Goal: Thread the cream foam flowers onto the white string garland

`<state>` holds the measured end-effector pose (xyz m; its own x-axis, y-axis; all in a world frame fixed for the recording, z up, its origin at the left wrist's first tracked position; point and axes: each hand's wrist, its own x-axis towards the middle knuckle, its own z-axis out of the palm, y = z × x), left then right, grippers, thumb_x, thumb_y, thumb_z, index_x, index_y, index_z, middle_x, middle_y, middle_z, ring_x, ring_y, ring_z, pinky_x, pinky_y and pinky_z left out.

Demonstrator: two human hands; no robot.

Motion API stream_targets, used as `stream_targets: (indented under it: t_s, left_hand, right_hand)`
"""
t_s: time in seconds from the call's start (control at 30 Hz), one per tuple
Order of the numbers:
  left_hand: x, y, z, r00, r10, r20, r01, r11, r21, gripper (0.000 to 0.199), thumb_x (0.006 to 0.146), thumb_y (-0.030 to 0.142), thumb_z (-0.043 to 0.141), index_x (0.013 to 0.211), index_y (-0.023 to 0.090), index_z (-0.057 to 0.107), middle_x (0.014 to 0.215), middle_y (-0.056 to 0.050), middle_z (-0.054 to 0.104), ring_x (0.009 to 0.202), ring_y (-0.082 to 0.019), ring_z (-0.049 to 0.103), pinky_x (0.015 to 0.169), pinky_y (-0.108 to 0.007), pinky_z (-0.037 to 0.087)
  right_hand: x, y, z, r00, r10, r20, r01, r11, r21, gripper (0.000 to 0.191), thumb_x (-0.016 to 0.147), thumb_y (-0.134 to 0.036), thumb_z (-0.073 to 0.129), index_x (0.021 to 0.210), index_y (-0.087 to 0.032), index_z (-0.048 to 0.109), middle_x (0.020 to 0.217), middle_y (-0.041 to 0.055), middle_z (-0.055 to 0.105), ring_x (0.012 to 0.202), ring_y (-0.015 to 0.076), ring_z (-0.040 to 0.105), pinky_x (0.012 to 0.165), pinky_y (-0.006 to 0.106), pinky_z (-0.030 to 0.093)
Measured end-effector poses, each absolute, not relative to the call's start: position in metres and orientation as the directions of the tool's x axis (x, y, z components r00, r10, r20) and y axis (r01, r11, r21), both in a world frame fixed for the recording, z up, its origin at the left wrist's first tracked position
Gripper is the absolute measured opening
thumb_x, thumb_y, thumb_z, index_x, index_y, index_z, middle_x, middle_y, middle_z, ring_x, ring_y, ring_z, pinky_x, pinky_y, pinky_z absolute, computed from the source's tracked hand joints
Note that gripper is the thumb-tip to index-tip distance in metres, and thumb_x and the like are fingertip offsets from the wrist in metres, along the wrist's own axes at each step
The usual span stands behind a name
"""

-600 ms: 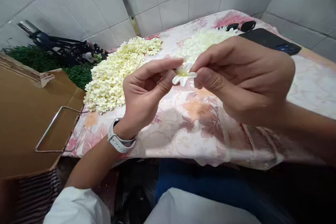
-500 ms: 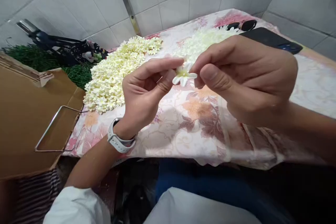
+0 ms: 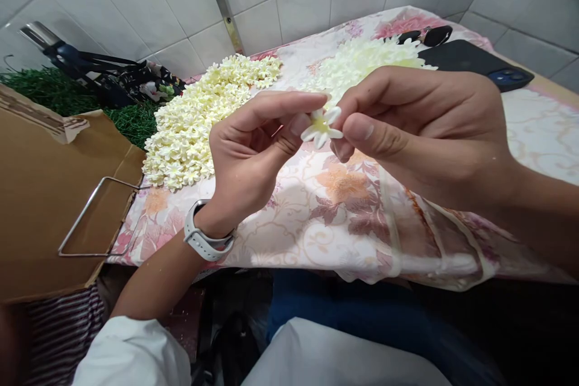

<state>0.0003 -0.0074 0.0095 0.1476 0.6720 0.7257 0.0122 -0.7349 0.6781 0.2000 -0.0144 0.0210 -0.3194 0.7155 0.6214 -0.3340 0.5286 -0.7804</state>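
Note:
A small white flower point(image 3: 321, 126) with a yellow centre is held up over the table, its face turned toward me. My left hand point(image 3: 257, 148) pinches it between thumb and forefinger from the left. From the other side, the thumb and forefinger of my right hand point(image 3: 420, 132) close on its right-hand petals. Behind my left hand lies a heap of cream-yellow flowers point(image 3: 194, 126). A paler pile of white flower pieces point(image 3: 362, 60) sits behind my right hand.
A flowered cloth point(image 3: 289, 235) covers the table. At left stand a cardboard box point(image 3: 58, 193) with a wire handle point(image 3: 84, 217), green artificial grass point(image 3: 131, 126) and a bottle point(image 3: 54, 45). A phone point(image 3: 474, 63) and sunglasses point(image 3: 436, 35) lie at back right.
The flower now faces me more fully and sits slightly to the right. My right fingers have come in against its petals. The view has shifted a little.

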Motion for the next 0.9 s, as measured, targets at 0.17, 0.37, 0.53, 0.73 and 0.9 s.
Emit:
stream_targets:
  t_s: [0.17,0.37,0.53,0.73,0.9]
  left_hand:
    - [0.0002,-0.0090,0.0119,0.143,0.684,0.715,0.037,-0.726,0.687,0.027,0.090,0.051,0.090,0.108,0.032,0.082,0.106,0.002,0.084,0.098,-0.017,0.082,0.081,-0.024,0.068]
    - [-0.0006,-0.0107,0.0116,0.175,0.666,0.725,0.087,-0.744,0.662,0.023,0.096,0.051,0.084,0.109,0.033,0.083,0.110,0.003,0.085,0.100,-0.016,0.082,0.081,-0.023,0.068]
    - [0.0009,-0.0125,0.0119,0.135,0.703,0.698,0.153,-0.711,0.686,0.030,0.093,0.058,0.085,0.110,0.034,0.082,0.110,0.004,0.086,0.097,-0.016,0.080,0.084,-0.026,0.068]
    - [0.0054,-0.0054,0.0073,0.107,0.698,0.708,0.101,-0.716,0.691,0.037,0.086,0.061,0.090,0.108,0.032,0.082,0.104,0.004,0.083,0.090,-0.015,0.080,0.077,-0.025,0.067]
    - [0.0085,-0.0066,0.0079,0.117,0.596,0.795,0.064,-0.803,0.593,0.019,0.093,0.044,0.089,0.104,0.029,0.084,0.094,0.003,0.083,0.083,-0.012,0.080,0.071,-0.021,0.067]
  right_hand:
    - [0.2013,-0.0131,0.0207,-0.340,0.709,0.618,-0.342,0.519,-0.783,0.027,0.091,-0.044,0.093,0.084,-0.022,0.077,0.074,-0.0005,0.068,0.067,0.0141,0.062,0.059,0.030,0.051]
    - [0.2008,-0.0138,0.0224,-0.348,0.727,0.591,-0.344,0.488,-0.802,0.026,0.093,-0.042,0.091,0.082,-0.023,0.077,0.070,-0.0017,0.067,0.064,0.0137,0.061,0.059,0.031,0.052]
    - [0.1982,-0.0164,0.0228,-0.297,0.743,0.600,-0.262,0.540,-0.800,0.029,0.095,-0.044,0.089,0.081,-0.023,0.075,0.071,-0.0019,0.066,0.064,0.0128,0.059,0.060,0.031,0.051]
    - [0.1958,-0.0162,0.0191,-0.253,0.722,0.644,-0.178,0.619,-0.765,0.034,0.102,-0.051,0.080,0.084,-0.025,0.068,0.076,-0.0012,0.062,0.067,0.0132,0.056,0.064,0.032,0.053]
    - [0.1972,-0.0175,0.0154,-0.222,0.706,0.672,-0.077,0.675,-0.734,0.033,0.106,-0.052,0.073,0.088,-0.026,0.065,0.080,-0.0001,0.061,0.069,0.0144,0.055,0.063,0.031,0.053]
